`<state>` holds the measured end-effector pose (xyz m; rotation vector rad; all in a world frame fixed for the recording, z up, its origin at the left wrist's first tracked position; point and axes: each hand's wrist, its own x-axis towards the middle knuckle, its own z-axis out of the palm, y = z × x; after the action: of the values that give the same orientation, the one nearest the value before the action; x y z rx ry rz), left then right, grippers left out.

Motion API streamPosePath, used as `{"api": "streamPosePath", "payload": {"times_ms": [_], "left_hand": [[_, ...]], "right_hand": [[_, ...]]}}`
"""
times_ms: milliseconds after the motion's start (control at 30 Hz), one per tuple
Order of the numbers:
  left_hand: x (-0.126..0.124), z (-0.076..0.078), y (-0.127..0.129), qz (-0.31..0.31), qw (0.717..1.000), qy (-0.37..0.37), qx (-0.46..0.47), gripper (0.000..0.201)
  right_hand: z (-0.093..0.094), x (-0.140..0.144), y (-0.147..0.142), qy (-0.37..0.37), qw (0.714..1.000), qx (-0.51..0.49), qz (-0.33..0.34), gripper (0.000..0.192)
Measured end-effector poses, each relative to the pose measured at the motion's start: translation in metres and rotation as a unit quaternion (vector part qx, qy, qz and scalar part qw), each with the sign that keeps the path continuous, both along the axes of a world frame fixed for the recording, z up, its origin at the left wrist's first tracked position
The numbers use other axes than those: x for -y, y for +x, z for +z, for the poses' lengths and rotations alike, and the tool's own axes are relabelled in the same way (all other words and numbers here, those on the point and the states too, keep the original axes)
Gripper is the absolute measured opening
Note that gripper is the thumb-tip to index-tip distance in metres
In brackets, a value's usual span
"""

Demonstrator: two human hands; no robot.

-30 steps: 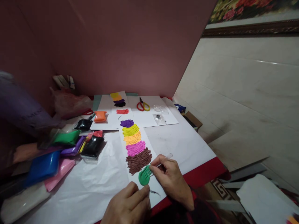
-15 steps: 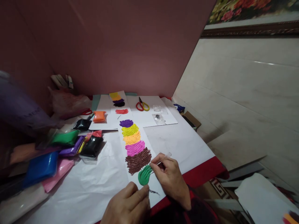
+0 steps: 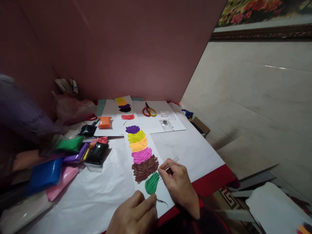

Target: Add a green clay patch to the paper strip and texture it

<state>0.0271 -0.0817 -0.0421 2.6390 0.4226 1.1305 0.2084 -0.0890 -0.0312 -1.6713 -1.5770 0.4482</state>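
Note:
A white paper strip carries bands of textured clay in purple, yellow, orange, pink and brown. Below the brown band lies a smooth green clay piece, grooved into ridges along its upper right part. My right hand pinches a thin clear stick, its lower end at the green clay's right side. Curled together, the fingers of my left hand rest on the strip, a fingertip at the green clay's lower edge. What lies under those fingers is hidden. A dark scribbled line shows beside them.
Packets of coloured clay, among them blue, green and black, crowd the left side. Farther back are an orange packet, scissors and small clear bags on white board. The table's red edge runs along the right.
The view has shifted very slightly. My right hand and the clear stick have moved a little at the green clay's upper right edge. My left hand stays in place.

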Motion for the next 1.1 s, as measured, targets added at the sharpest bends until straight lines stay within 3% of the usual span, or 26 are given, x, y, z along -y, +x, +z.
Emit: {"api": "streamPosePath", "payload": {"times_ms": [433,667,867,1100], "left_hand": [[0.001,0.000,-0.002,0.002,1.000,0.002,-0.006,0.020],[0.001,0.002,-0.002,-0.003,1.000,-0.011,-0.008,0.019],[0.001,0.003,-0.001,-0.008,1.000,-0.026,-0.006,0.019],[0.002,0.000,-0.005,-0.014,1.000,-0.023,-0.001,0.022]], "right_hand": [[-0.003,0.000,0.004,0.003,0.999,0.005,-0.053,0.016],[0.003,0.006,0.006,0.016,0.991,-0.100,-0.090,0.015],[0.007,0.026,-0.007,-0.024,0.992,-0.120,0.015,0.016],[0.003,0.029,-0.011,-0.023,0.995,-0.087,0.040,0.014]]}}
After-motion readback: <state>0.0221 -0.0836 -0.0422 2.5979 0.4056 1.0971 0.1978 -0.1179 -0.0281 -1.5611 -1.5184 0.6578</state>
